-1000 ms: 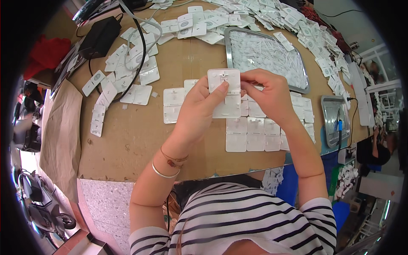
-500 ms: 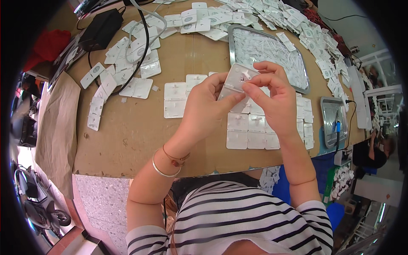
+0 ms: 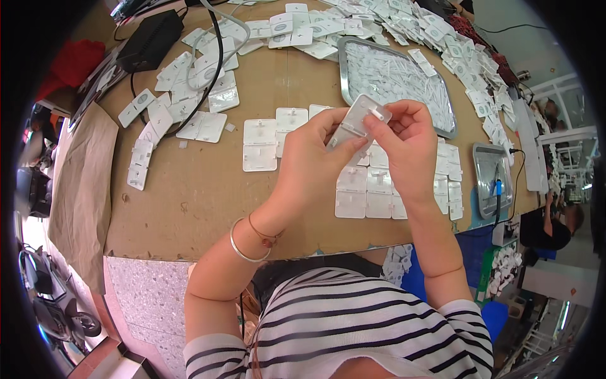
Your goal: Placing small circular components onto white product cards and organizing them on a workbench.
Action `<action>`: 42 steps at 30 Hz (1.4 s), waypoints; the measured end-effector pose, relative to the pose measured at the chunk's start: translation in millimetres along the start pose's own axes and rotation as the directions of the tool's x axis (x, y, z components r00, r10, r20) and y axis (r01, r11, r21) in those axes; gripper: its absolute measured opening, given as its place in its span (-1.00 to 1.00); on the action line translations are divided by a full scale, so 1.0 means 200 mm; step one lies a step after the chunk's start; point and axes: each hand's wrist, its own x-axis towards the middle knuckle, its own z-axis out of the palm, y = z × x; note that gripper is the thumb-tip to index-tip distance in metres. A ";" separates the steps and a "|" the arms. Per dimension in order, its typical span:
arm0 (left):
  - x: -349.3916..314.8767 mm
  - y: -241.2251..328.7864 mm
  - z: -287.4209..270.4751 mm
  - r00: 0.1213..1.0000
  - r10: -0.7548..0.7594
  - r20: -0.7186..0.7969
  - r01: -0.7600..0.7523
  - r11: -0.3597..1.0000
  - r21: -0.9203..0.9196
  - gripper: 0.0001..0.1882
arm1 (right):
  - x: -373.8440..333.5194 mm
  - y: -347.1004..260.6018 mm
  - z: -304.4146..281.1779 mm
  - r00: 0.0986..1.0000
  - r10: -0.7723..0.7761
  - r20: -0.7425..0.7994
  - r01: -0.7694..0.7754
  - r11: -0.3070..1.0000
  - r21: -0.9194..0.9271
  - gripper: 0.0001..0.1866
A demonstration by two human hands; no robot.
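Observation:
A flat white plastic panel (image 3: 353, 121) is held up above the table, tilted, by both hands. My left hand (image 3: 310, 155) grips its lower left part, thumb across the face and fingers behind. At the panel's upper right, my right hand (image 3: 411, 142) is closed on its edge, the thumb pressed beside a small white plastic piece (image 3: 377, 114) that stands up from the face. Whether that piece is fixed in place I cannot tell. Below the hands lie rows of similar white panels (image 3: 351, 201), partly hidden by my right forearm; more panels (image 3: 259, 158) lie left of them.
A metal tray (image 3: 344, 71) of small white plastic pieces stands beyond my hands. Heaped panels (image 3: 290, 28) line the far edge. To the right, a smaller tray (image 3: 478, 183) holds a blue-handled, corded tool (image 3: 499, 188). A black box (image 3: 150, 42) with cables sits far left.
The panel has turned a little in my hands. My right fingers have moved from pinching the small piece to wrapping the panel's edge, with the thumb pressing by the piece.

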 end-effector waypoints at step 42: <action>-0.82 -0.55 0.31 0.934 -0.356 0.026 0.356 0.934 -0.009 -0.75 | -0.94 0.18 -0.30 0.996 -0.086 0.012 0.066 0.662 -0.746 -0.68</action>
